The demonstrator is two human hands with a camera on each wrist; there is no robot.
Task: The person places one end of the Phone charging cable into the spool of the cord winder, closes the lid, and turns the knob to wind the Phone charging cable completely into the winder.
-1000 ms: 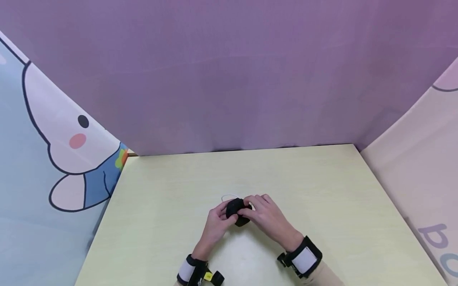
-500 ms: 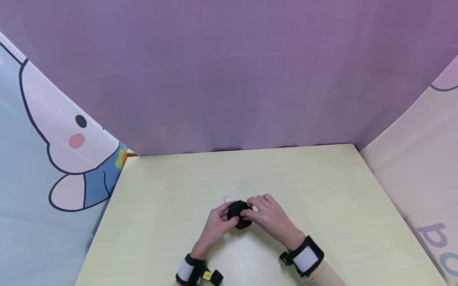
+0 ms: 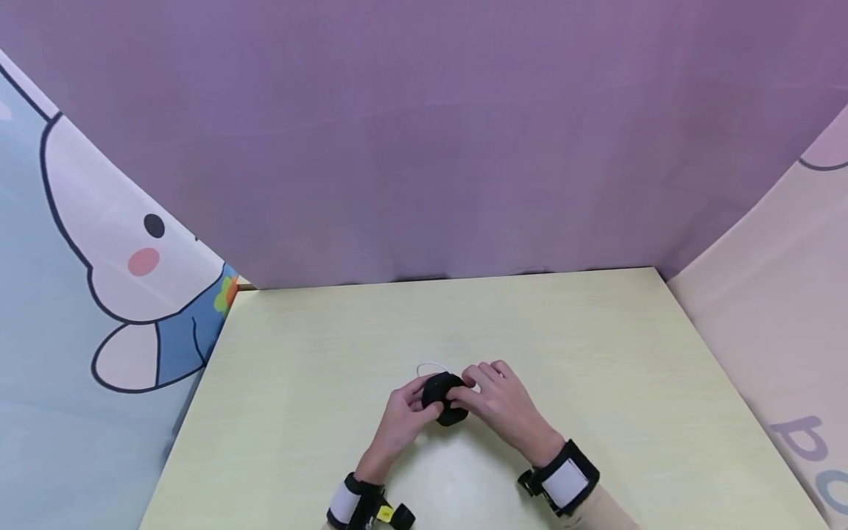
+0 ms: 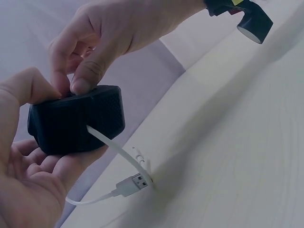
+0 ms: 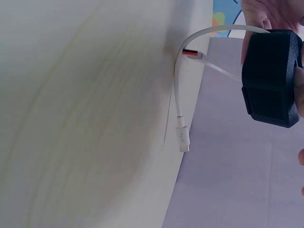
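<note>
A small black box-shaped case [image 3: 444, 389] with chamfered edges is held up over the table. My left hand [image 3: 401, 417] grips it, thumb on the near side and fingers beneath. Thumb and fingertips of my right hand [image 3: 498, 403] pinch at its upper side; what they grasp there is partly hidden. A white USB cable [image 4: 116, 148] comes out of the case and loops down. In the left wrist view its USB-A plug [image 4: 132, 185] dangles below the case. The other small plug [image 5: 182, 139] hangs beside it in the right wrist view.
A pale wooden table [image 3: 318, 331] spreads beneath both hands. Behind it stands a purple cloth wall [image 3: 424, 162]. Printed cloths flank it, a blue cartoon one [image 3: 132, 294] at left and a pink one [image 3: 762, 294] at right. Each wrist wears a strapped-on camera band [image 3: 566, 478].
Both hands and the case have shifted very slightly right and toward the person. The grasp looks much the same throughout.
</note>
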